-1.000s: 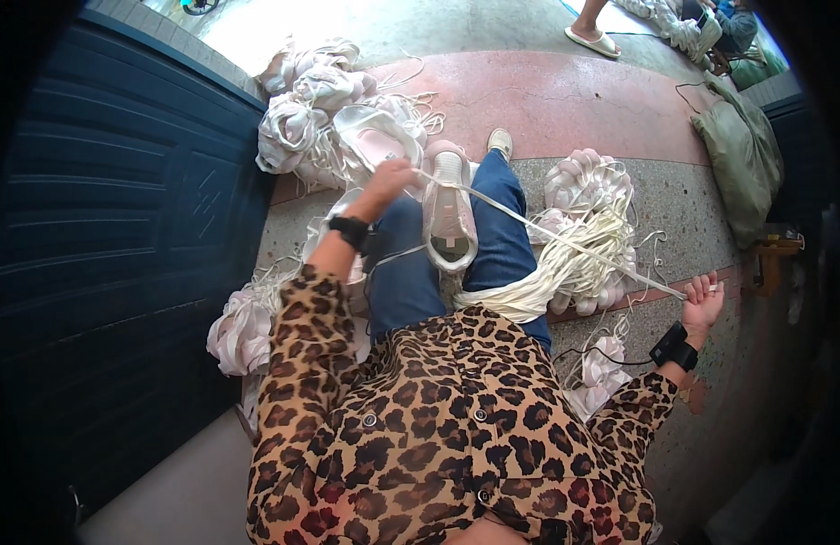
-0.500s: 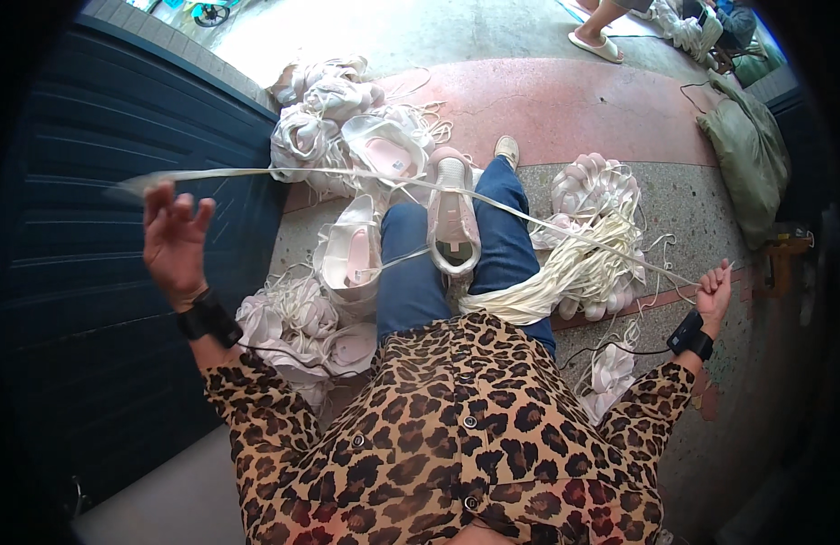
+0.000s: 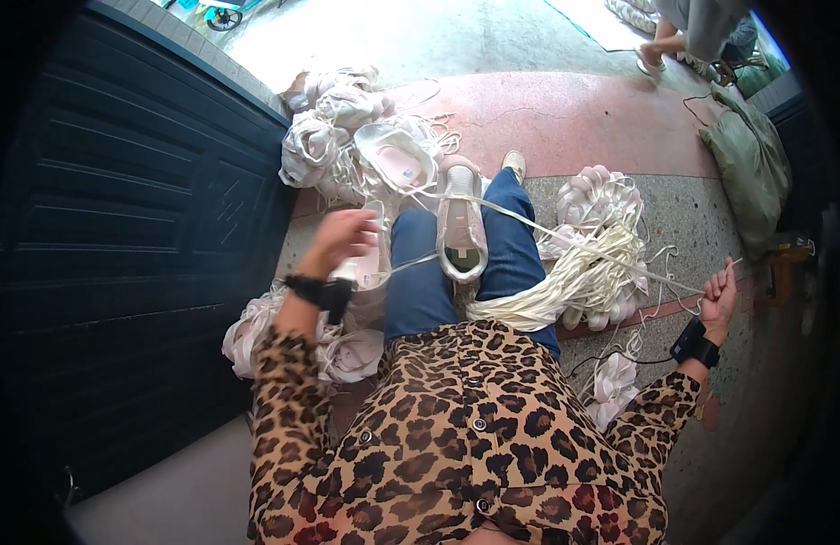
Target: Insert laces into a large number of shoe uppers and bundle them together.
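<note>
A pale pink and white sneaker point(image 3: 461, 222) rests between my thighs, its toe pointing away from me. A long white shoelace point(image 3: 529, 222) runs across its front and stretches to the far right. There my right hand point(image 3: 720, 295) is closed on the lace near its end. My left hand point(image 3: 343, 238) hovers in front of an upper point(image 3: 373, 259) beside my left leg; motion smears its fingers, so whether it holds anything is unclear. A second strand of lace crosses my left thigh. A thick bundle of cream laces point(image 3: 574, 277) drapes over my right thigh.
Heaps of white and pink shoe uppers point(image 3: 329, 127) lie left and ahead. More stacked shoe parts point(image 3: 602, 195) sit at my right. A dark blue panelled door point(image 3: 148, 218) stands at left, a grey-green sack point(image 3: 747, 173) at far right. Another person point(image 3: 697, 27) is at the upper right.
My left hand has come inward and down from the far left, and the lace no longer stretches out to that side. My right hand stays out right with the lace. The other person has moved.
</note>
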Available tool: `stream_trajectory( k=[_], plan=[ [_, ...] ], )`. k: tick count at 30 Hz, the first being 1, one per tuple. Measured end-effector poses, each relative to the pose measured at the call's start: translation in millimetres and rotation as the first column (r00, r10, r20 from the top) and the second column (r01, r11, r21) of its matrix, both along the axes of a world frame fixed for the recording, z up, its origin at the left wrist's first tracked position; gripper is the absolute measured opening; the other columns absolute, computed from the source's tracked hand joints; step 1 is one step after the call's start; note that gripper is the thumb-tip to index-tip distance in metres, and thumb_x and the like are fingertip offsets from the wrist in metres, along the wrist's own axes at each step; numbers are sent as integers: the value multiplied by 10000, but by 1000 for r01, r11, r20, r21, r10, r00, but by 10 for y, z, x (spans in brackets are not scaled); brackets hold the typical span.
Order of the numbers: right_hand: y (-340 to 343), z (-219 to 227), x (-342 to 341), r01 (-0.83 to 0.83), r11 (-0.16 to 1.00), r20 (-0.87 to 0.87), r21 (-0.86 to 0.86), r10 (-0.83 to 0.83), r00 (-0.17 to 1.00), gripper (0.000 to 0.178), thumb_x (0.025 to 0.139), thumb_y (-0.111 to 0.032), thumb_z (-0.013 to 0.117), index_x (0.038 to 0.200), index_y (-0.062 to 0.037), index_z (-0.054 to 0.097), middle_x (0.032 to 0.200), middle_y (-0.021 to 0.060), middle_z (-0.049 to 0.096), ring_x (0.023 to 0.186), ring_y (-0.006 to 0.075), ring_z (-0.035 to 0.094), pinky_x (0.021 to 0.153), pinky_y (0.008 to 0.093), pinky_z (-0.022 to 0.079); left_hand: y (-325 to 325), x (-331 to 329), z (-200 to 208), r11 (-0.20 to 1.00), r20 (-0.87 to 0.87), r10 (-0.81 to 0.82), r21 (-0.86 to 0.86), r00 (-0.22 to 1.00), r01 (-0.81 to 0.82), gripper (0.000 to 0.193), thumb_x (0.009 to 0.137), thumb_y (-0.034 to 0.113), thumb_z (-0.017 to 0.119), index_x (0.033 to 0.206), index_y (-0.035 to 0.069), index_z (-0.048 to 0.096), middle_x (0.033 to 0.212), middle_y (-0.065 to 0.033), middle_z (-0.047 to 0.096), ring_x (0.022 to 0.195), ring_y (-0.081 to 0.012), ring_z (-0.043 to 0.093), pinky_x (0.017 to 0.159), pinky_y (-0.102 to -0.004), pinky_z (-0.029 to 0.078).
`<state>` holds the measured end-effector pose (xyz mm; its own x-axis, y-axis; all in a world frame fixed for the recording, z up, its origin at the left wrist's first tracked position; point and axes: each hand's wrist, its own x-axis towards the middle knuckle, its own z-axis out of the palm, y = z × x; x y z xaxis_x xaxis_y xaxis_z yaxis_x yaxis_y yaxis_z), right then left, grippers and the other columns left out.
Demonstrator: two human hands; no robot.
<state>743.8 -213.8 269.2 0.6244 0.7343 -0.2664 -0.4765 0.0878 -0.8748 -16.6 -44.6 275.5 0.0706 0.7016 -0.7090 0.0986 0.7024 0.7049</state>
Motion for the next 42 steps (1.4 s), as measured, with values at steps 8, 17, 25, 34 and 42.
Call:
stream_trajectory(
  k=[8,17,25,34,42],
  plan=[
    [-258,-290,-205,46,990,-7,-131,-47,999,220,1024,-207,596,1174,-46,597,716,-49,441,534,36,378,435,199,279,818,1358,-926,987,-96,-30,-159,995,14,298,963,333,626,833,69,581,656,6,495,487,-93,419,413,-231,303],
    [157,-867,-1063,-300,892,88,-339,348,933,283,1021,-253,599,1224,-56,619,785,-61,529,642,29,478,532,185,368,1044,1381,-1433,974,38,27,-228,999,-18,194,973,150,590,802,59,579,660,-11,514,507,-111,450,432,-246,340],
    [1360,-948,-3395,-831,457,511,-318,821,256,280,993,-220,573,1023,41,669,946,130,671,890,256,640,824,369,510,1304,575,-1150,922,507,312,41,803,-384,131,984,144,569,905,50,615,725,-55,563,574,-146,495,565,-291,427],
    [1993,-1227,-3977,-640,673,897,-370,438,-57,196,879,-123,563,917,30,680,1056,221,663,1071,392,611,961,474,484,854,-2027,944,686,564,470,250,679,-683,175,1066,190,469,1069,53,579,696,-2,398,578,-116,374,557,-271,345],
    [2049,-1166,-4096,-517,664,821,-541,551,-151,234,893,-155,547,939,8,708,1109,196,683,1110,370,620,943,480,486,239,-3067,1180,614,548,414,421,726,-668,211,1086,209,464,1180,56,574,705,10,380,581,-108,360,549,-262,338]
  ],
)
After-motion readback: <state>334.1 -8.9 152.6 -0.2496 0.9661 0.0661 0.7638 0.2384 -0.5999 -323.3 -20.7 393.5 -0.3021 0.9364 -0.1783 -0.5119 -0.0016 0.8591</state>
